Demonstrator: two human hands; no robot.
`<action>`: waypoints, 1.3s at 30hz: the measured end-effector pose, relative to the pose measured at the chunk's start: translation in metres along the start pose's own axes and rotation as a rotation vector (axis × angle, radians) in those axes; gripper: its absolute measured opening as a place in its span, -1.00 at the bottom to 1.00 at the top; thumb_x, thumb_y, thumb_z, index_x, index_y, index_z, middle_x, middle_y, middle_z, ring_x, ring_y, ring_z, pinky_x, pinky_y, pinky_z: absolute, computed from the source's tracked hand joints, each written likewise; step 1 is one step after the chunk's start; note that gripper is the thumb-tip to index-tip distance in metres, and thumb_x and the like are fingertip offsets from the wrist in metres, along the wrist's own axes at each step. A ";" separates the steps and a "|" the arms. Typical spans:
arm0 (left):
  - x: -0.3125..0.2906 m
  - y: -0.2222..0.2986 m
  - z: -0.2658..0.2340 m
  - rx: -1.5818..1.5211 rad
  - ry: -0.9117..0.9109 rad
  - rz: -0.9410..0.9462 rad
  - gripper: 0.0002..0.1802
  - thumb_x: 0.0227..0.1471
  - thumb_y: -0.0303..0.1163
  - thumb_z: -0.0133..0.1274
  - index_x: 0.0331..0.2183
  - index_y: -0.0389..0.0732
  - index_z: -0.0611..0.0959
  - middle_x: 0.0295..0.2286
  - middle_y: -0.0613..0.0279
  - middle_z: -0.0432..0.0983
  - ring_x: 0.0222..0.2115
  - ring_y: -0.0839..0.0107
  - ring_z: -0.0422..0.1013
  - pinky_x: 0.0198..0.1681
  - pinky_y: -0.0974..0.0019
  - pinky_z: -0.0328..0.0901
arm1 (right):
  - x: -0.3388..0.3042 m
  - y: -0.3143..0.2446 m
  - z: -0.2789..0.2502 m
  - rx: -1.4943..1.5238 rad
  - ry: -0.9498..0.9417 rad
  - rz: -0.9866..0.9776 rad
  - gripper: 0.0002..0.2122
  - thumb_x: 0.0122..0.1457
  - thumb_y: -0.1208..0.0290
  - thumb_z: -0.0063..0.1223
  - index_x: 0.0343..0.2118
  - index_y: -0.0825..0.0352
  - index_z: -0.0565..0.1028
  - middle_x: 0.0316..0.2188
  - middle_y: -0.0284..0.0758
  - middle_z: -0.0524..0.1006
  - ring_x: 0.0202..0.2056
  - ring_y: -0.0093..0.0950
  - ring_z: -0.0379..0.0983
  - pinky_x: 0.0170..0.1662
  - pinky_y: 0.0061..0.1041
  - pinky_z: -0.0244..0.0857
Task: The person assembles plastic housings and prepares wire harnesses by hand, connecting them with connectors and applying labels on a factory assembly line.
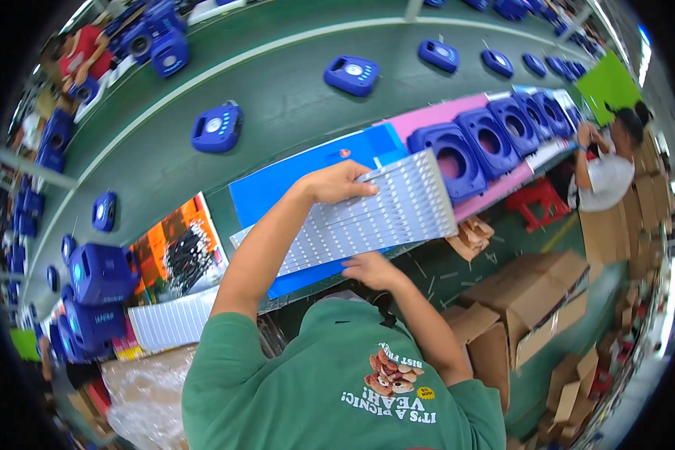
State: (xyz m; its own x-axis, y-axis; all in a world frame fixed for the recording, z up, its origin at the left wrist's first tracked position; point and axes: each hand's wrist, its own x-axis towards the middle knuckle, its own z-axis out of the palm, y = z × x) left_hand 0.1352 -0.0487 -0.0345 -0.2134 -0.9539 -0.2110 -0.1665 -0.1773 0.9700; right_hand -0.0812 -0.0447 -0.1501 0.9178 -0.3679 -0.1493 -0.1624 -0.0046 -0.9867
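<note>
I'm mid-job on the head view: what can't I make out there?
All in the head view:
- Underside of the white dotted rectangular panel: faces away from the camera.
- Middle of the flat blue sheet: covered by that panel and the bare left hand.
- Single strands in the black-and-white cable bundle: tangled, too small.
- Anything held by the co-worker in a white shirt: too small, far off.

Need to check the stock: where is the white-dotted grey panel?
In the head view near centre, the panel is in the left hand, partly hiding a blue sheet, just left of the nearest blue housing.
</note>
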 end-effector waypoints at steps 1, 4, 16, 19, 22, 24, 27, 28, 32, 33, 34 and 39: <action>0.008 -0.009 0.001 -0.002 -0.043 0.002 -0.69 0.06 -0.28 -0.02 -0.22 -0.31 0.53 -0.40 0.32 0.49 -0.36 0.59 0.32 -0.23 0.36 0.26 | -0.008 0.016 -0.022 -0.277 0.042 -0.066 -0.62 0.02 0.50 0.08 -0.07 0.45 0.31 -0.21 -0.27 0.43 -0.15 -0.48 0.35 -0.06 -0.45 0.24; 0.025 -0.045 0.004 0.067 -0.228 -0.073 -0.67 0.05 -0.26 0.00 -0.24 -0.34 0.54 -0.38 0.35 0.49 -0.36 0.59 0.32 -0.24 0.40 0.26 | -0.037 0.003 -0.078 0.322 0.544 0.255 -0.68 0.13 0.39 -0.08 -0.07 0.43 0.36 -0.27 -0.29 0.48 -0.27 -0.52 0.42 -0.20 -0.55 0.30; 0.081 -0.050 0.068 -0.018 -0.351 0.042 -0.74 0.04 -0.27 0.02 -0.37 -0.30 0.55 -0.52 0.47 0.41 -0.46 0.70 0.25 -0.41 0.51 0.20 | -0.049 -0.066 -0.085 -0.348 0.739 0.027 -0.84 -0.01 0.37 0.06 -0.50 0.39 0.51 -0.68 -0.21 0.46 -0.64 -0.52 0.40 -0.54 -0.55 0.25; 0.078 -0.041 0.080 -0.099 -0.400 -0.021 -0.77 0.06 -0.27 0.00 -0.38 -0.26 0.55 -0.52 0.48 0.39 -0.47 0.71 0.22 -0.42 0.53 0.17 | -0.051 -0.081 -0.091 -0.612 0.667 0.093 -0.71 0.07 0.22 -0.08 -0.62 0.35 0.42 -0.66 -0.12 0.43 -0.59 -0.19 0.41 -0.53 -0.27 0.23; 0.071 -0.050 0.093 -0.310 -0.431 0.091 -0.79 0.07 -0.27 -0.01 -0.37 -0.23 0.54 -0.52 0.49 0.34 -0.49 0.72 0.17 -0.45 0.55 0.11 | -0.053 -0.098 -0.090 -0.791 0.482 0.164 -0.66 0.10 0.15 -0.17 -0.62 0.33 0.40 -0.64 -0.10 0.44 -0.55 -0.11 0.40 -0.50 -0.17 0.21; 0.066 -0.045 0.094 -0.344 -0.435 0.097 -0.79 0.06 -0.28 -0.01 -0.36 -0.23 0.53 -0.52 0.49 0.34 -0.49 0.72 0.17 -0.45 0.56 0.10 | -0.055 -0.100 -0.095 -0.725 0.441 0.159 -0.65 0.11 0.13 -0.18 -0.61 0.33 0.41 -0.64 -0.11 0.44 -0.55 -0.11 0.40 -0.50 -0.17 0.21; 0.056 -0.040 0.096 -0.382 -0.404 0.127 -0.80 0.04 -0.28 0.02 -0.40 -0.23 0.52 -0.51 0.49 0.36 -0.48 0.71 0.19 -0.43 0.55 0.12 | -0.054 -0.100 -0.098 -0.566 0.342 0.107 -0.64 0.14 0.13 -0.18 -0.59 0.34 0.40 -0.66 -0.13 0.41 -0.60 -0.20 0.41 -0.50 -0.22 0.22; 0.053 -0.041 0.097 -0.385 -0.335 0.128 -0.80 0.03 -0.28 0.03 -0.43 -0.22 0.52 -0.53 0.48 0.36 -0.49 0.71 0.19 -0.44 0.54 0.12 | -0.050 -0.095 -0.098 -0.427 0.311 0.022 -0.66 0.16 0.16 -0.18 -0.60 0.34 0.40 -0.68 -0.19 0.41 -0.63 -0.31 0.40 -0.54 -0.30 0.21; 0.048 -0.033 0.100 -0.379 -0.131 0.207 -0.78 -0.01 -0.28 0.06 -0.52 -0.23 0.52 -0.57 0.47 0.34 -0.52 0.67 0.20 -0.48 0.51 0.12 | -0.040 -0.061 -0.092 0.541 0.249 0.050 -0.72 0.19 0.25 -0.15 -0.60 0.27 0.38 -0.71 -0.38 0.39 -0.69 -0.64 0.31 -0.67 -0.59 0.09; 0.046 -0.032 0.100 -0.383 -0.127 0.202 -0.78 -0.01 -0.28 0.06 -0.52 -0.23 0.52 -0.57 0.47 0.34 -0.52 0.67 0.20 -0.48 0.51 0.12 | -0.039 -0.058 -0.089 0.545 0.245 0.055 -0.72 0.19 0.25 -0.15 -0.60 0.27 0.38 -0.71 -0.38 0.39 -0.69 -0.64 0.31 -0.67 -0.59 0.09; 0.047 -0.031 0.100 -0.316 -0.094 0.240 -0.78 0.00 -0.29 0.06 -0.53 -0.24 0.52 -0.58 0.45 0.35 -0.53 0.67 0.21 -0.48 0.51 0.13 | -0.038 -0.055 -0.086 0.745 0.298 0.049 -0.74 0.19 0.24 -0.15 -0.59 0.24 0.38 -0.70 -0.43 0.39 -0.71 -0.68 0.27 -0.68 -0.66 0.05; 0.060 -0.031 0.092 -0.109 0.014 0.183 -0.81 0.02 -0.34 0.02 -0.50 -0.26 0.51 -0.60 0.45 0.35 -0.54 0.67 0.21 -0.50 0.51 0.15 | -0.035 -0.067 -0.091 0.422 0.535 0.039 -0.73 0.21 0.21 -0.17 -0.54 0.24 0.39 -0.67 -0.50 0.39 -0.71 -0.73 0.21 -0.65 -0.75 0.06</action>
State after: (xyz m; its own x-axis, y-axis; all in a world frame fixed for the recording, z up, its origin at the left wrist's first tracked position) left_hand 0.0393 -0.0786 -0.0881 -0.2169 -0.9757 -0.0293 -0.0207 -0.0254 0.9995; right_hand -0.1350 -0.1165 -0.0727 0.5906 -0.7703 -0.2405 0.0628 0.3410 -0.9380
